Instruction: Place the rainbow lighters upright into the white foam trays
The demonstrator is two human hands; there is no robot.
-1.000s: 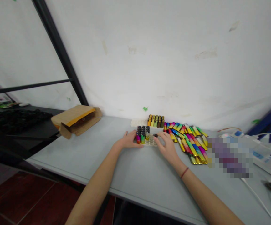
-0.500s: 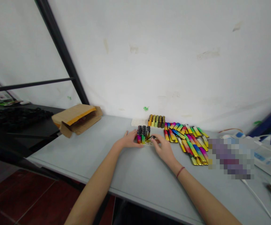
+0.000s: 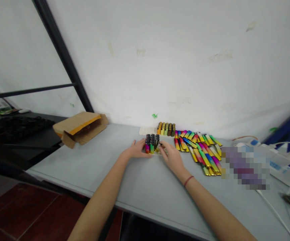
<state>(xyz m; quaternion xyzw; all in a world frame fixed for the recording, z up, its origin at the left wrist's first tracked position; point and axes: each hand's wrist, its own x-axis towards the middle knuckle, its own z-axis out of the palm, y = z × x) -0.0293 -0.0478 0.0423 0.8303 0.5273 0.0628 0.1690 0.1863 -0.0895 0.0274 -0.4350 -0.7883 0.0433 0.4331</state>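
Observation:
Several colourful metallic lighters (image 3: 152, 147) with black tops stand upright in rows in a pale tray (image 3: 157, 153) at the middle of the table. My left hand (image 3: 136, 150) holds the tray from its left side, thumb along the front and fingers towards the back. In the pinched fingers of my right hand (image 3: 170, 154) is a lighter (image 3: 160, 144), tilted at the right end of the rows; its body is mostly hidden. Many gold and rainbow lighter sleeves (image 3: 205, 152) lie loose to the right of my right hand.
Behind the tray stand a block of yellow, green and brown lighter bodies (image 3: 166, 129) and a white perforated tray (image 3: 147, 131). An opened cardboard box (image 3: 81, 127) lies at the left. White cables and power strips (image 3: 283, 164) occupy the right. A wall rises behind the grey table (image 3: 145, 194).
My right hand has moved slightly left with the lighter, bringing it closer to the standing rows. My left hand keeps its place at the tray. The view has shifted a little.

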